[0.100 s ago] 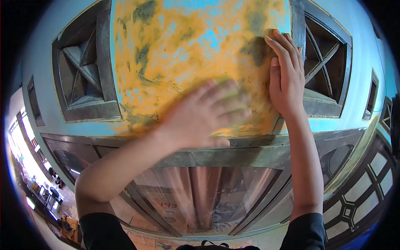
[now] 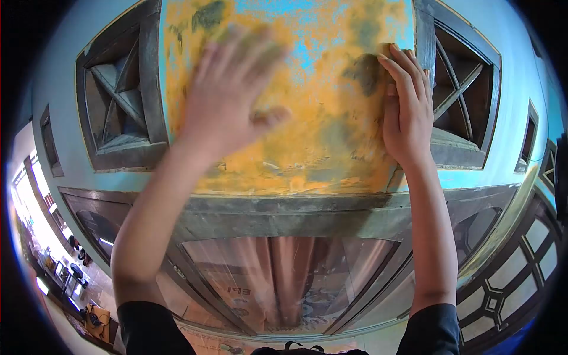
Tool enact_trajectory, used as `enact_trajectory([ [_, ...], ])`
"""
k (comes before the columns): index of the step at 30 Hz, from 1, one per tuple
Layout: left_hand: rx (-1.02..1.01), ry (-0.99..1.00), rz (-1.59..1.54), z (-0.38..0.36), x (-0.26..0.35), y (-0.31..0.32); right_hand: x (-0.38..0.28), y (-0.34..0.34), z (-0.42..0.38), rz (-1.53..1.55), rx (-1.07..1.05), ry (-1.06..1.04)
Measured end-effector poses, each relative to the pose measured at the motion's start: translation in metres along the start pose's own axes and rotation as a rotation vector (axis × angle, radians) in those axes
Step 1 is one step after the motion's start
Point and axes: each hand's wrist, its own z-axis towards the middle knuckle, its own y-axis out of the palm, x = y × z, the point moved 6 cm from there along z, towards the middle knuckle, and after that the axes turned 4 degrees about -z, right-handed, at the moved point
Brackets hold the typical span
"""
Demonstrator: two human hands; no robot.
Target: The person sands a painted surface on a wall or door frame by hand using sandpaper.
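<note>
A wall panel (image 2: 331, 106) has patchy orange-yellow colouring with bright blue and dark grey spots. Over its left part is my left hand (image 2: 228, 94), blurred by motion, with the fingers spread and pointing up; nothing shows in it. Whether its palm touches the surface is unclear. My right hand (image 2: 409, 103) rests against the panel's right edge, beside the dark window frame, fingers extended upward and holding nothing.
Dark vent frames with crossed bars stand on the left (image 2: 118, 94) and right (image 2: 464, 89). Below runs a wooden beam (image 2: 284, 216) over glass panes with curtains (image 2: 290, 278). A patterned grille (image 2: 503, 284) is at lower right.
My left hand has swept up and to the left across the panel, from its lower middle to its upper left. My right hand has stayed in place.
</note>
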Motion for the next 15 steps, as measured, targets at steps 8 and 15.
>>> enact_trajectory([
  [8,-0.156,0.045,-0.187,-0.055,0.061,0.012,-0.006,-0.001,-0.003,-0.025,0.014,0.023],
  [15,-0.047,-0.16,-0.04,-0.046,0.021,0.006,-0.007,-0.002,-0.006,-0.039,0.002,0.027],
])
